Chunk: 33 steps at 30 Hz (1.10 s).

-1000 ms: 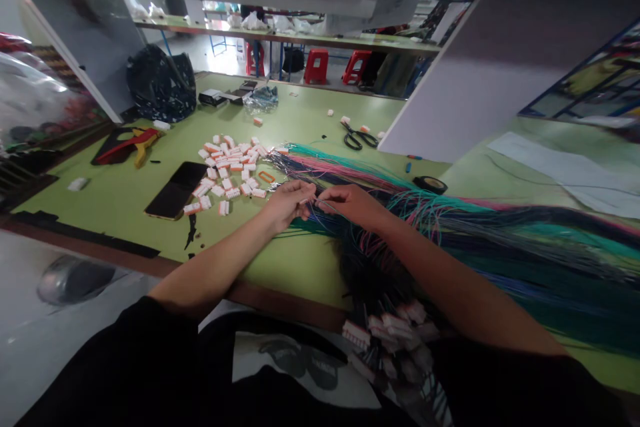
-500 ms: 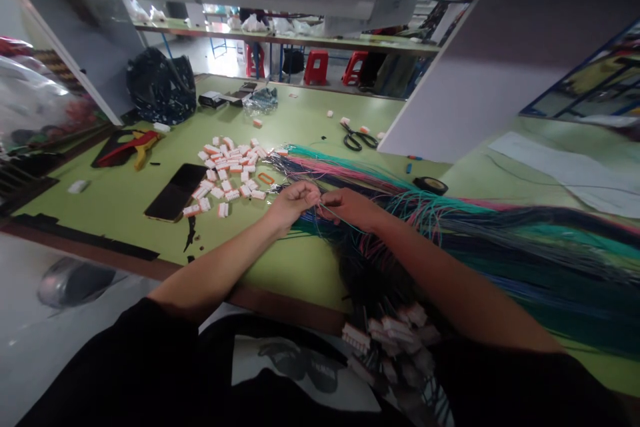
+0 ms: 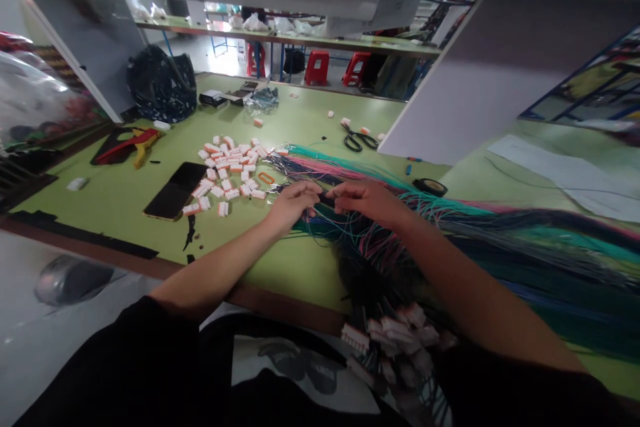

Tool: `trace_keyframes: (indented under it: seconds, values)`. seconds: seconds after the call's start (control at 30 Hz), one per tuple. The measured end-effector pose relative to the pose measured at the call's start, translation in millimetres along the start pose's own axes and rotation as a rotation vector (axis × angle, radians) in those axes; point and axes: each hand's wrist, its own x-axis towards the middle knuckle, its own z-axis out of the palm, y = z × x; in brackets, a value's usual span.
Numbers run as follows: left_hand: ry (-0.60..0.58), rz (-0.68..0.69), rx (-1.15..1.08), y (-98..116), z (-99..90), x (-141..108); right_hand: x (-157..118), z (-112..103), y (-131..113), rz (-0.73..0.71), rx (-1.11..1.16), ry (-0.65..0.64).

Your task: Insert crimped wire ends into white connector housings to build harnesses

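My left hand (image 3: 297, 201) is closed in a pinch over the table, with thin wires (image 3: 311, 230) trailing down from its fingers. Whatever else it grips is hidden. Just to the right, my right hand (image 3: 364, 201) hovers over the wire bundle (image 3: 395, 190), its bent fingers a little apart and nothing visible between them. The bundle mixes green, pink and dark strands. Loose white-and-orange connectors (image 3: 235, 163) lie in a heap left of the hands. Finished-looking white connectors (image 3: 395, 333) on dark wires hang by my lap.
A phone (image 3: 176, 191) lies left of the heap. Black scissors (image 3: 360, 139) and a roll of black tape (image 3: 431, 186) are beyond the bundle. Red-and-yellow pliers (image 3: 135, 145) and a dark plastic bag (image 3: 163, 83) sit at the left. A partition (image 3: 490, 73) rises at the right.
My hands were together at a green wire; now my right hand has drawn slightly right and its fingers have loosened. My left hand has stayed nearly in place.
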Motion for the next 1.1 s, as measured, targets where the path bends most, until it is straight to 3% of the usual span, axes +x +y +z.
trace_keyframes:
  seconds: [0.17, 0.3, 0.47, 0.6, 0.73, 0.97, 1.1]
  values:
    - [-0.019, 0.274, 0.217, 5.4, 1.9, -8.8, -3.2, 15.3, -13.2, -0.038, 0.097, -0.020]
    - [-0.015, 0.379, 0.319, 11.4, 2.0, -13.5, -3.1, 20.2, -14.9, 0.003, 0.126, 0.022]
    - [-0.010, 0.330, 0.243, 5.4, 0.5, -10.7, -3.1, 20.9, -13.0, 0.008, 0.167, -0.008]
    - [-0.022, 0.213, 0.092, -0.7, -0.4, -6.7, -4.7, 22.4, -15.2, -0.129, -0.083, 0.165]
    - [-0.035, 0.178, 0.089, 2.7, 1.0, -7.8, -7.0, 26.8, -16.8, -0.212, -0.304, 0.321]
    - [0.072, 0.392, 0.356, 10.0, 2.4, -13.3, -8.0, 33.0, -15.8, -0.057, -0.126, 0.341]
    - [0.094, 0.441, 0.451, 6.9, 0.8, -13.5, -7.9, 35.8, -17.6, -0.054, -0.138, 0.371]
